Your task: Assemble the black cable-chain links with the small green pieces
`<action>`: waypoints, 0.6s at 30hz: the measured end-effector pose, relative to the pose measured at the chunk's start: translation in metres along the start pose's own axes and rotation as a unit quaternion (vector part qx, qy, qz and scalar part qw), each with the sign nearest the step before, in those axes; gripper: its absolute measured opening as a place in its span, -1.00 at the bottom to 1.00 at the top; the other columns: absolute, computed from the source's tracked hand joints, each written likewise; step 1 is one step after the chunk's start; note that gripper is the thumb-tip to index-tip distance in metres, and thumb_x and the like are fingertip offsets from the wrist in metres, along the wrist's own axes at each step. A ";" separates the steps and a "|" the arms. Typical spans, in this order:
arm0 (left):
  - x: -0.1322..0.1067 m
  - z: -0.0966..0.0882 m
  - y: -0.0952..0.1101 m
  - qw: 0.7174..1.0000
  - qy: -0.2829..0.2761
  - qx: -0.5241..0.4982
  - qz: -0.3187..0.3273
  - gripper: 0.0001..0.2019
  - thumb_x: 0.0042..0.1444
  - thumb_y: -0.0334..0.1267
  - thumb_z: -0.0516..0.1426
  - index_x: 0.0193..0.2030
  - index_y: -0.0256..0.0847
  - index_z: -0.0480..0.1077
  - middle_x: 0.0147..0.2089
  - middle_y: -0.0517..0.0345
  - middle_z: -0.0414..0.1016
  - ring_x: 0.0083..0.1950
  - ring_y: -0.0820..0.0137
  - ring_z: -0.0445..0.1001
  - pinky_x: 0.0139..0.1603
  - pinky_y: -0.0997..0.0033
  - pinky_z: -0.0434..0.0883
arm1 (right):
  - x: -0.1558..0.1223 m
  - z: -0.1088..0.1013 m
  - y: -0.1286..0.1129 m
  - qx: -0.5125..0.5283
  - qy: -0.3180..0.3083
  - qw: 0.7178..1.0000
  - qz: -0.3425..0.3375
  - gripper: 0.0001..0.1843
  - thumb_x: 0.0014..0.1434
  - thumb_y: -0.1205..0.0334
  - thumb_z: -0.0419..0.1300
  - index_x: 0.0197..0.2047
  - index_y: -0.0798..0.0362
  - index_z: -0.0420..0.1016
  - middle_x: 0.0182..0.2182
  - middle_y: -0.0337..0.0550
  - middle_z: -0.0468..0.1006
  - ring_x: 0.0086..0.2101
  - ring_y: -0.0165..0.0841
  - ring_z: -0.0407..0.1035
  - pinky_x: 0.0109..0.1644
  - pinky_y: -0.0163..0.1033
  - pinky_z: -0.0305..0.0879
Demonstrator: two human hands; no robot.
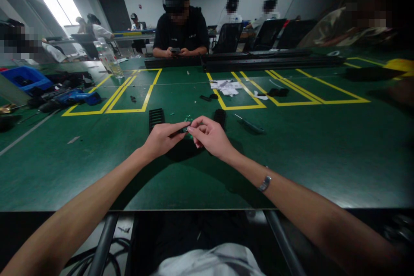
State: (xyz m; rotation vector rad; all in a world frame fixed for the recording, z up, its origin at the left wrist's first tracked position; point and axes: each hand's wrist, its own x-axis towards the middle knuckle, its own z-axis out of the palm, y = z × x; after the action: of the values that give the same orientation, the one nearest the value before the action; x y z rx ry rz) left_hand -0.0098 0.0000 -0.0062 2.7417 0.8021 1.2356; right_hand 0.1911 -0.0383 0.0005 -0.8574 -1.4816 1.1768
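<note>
At frame centre, over a green table (323, 151), the left hand (164, 137) pinches a small dark piece (185, 129). The right hand (210, 136) curls its fingertips beside it; whether they grip is unclear. Black slotted blocks (156, 117) flank both hands.

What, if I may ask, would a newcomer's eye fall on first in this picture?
Probably the two bare hands in the middle: the left hand and the right hand come together over the green table, around a small part too tiny to identify. Next might come the person in black across the table, wearing a dark headset, and the bright yellow outlines on the tabletop beyond the hands.
</note>
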 end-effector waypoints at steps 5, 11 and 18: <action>0.000 0.000 0.000 1.000 -0.002 -0.015 -0.014 -0.69 0.25 -0.23 0.19 0.10 -0.24 0.49 -0.28 0.11 0.62 -0.43 0.53 0.48 -0.37 0.57 0.37 | 0.000 0.001 0.001 -0.012 0.001 1.000 -0.011 -0.72 0.24 0.04 0.28 -0.23 0.05 0.33 -0.62 -0.36 0.40 -0.65 -0.48 0.28 -0.59 -0.41 0.23; -0.001 0.001 0.001 0.999 0.002 -0.035 -0.022 -0.69 0.25 -0.24 0.19 0.10 -0.25 0.49 -0.28 0.10 0.62 -0.44 0.54 0.46 -0.37 0.57 0.36 | -0.002 0.000 0.001 -0.009 -0.002 1.000 -0.011 -0.72 0.23 0.05 0.28 -0.22 0.04 0.32 -0.62 -0.36 0.40 -0.65 -0.48 0.28 -0.59 -0.40 0.24; 0.000 0.001 0.002 0.999 -0.001 -0.042 -0.031 -0.70 0.25 -0.23 0.19 0.09 -0.26 0.50 -0.25 0.08 0.63 -0.45 0.54 0.45 -0.37 0.56 0.36 | -0.002 0.000 -0.001 0.001 -0.005 1.000 -0.004 -0.76 0.23 0.11 0.27 -0.21 0.05 0.31 -0.63 -0.37 0.41 -0.66 -0.48 0.27 -0.59 -0.41 0.24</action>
State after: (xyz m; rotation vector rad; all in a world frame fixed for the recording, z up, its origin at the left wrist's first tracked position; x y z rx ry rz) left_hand -0.0085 -0.0020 -0.0065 2.6312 0.8080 1.2269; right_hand 0.1916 -0.0408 0.0009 -0.8450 -1.4907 1.1777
